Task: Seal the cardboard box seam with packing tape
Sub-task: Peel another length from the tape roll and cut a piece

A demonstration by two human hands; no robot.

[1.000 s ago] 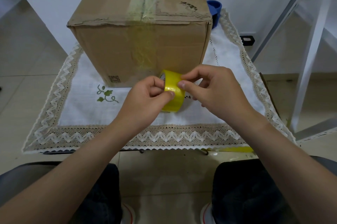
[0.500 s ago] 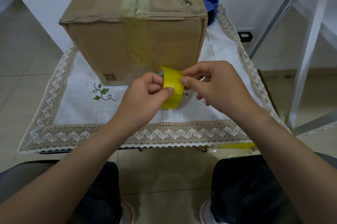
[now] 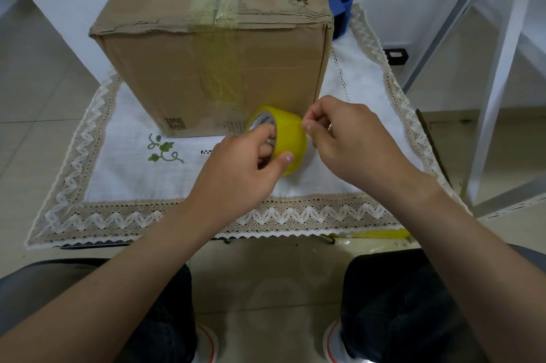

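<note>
A closed cardboard box (image 3: pixel 165 73) stands on a small table covered by a white lace-edged cloth (image 3: pixel 124 173). A strip of yellowish tape (image 3: pixel 218 2) runs along its top seam and down the near face. In front of the box I hold a yellow roll of packing tape (image 3: pixel 291 138). My left hand (image 3: pixel 245 167) grips the roll with fingers through its core and the thumb on the outer face. My right hand (image 3: pixel 351 141) pinches at the roll's right edge with thumb and forefinger; whether a tape end is lifted I cannot tell.
A blue object (image 3: pixel 339 8) sits behind the box's right corner. A white metal frame (image 3: pixel 499 73) rises at the right. A yellow strip (image 3: pixel 381 234) lies below the cloth's front right edge. My knees and shoes are below the table.
The roll has turned so its core opening faces up-left, with my left fingers now inside it. My right fingers shifted from the roll's top to its right edge.
</note>
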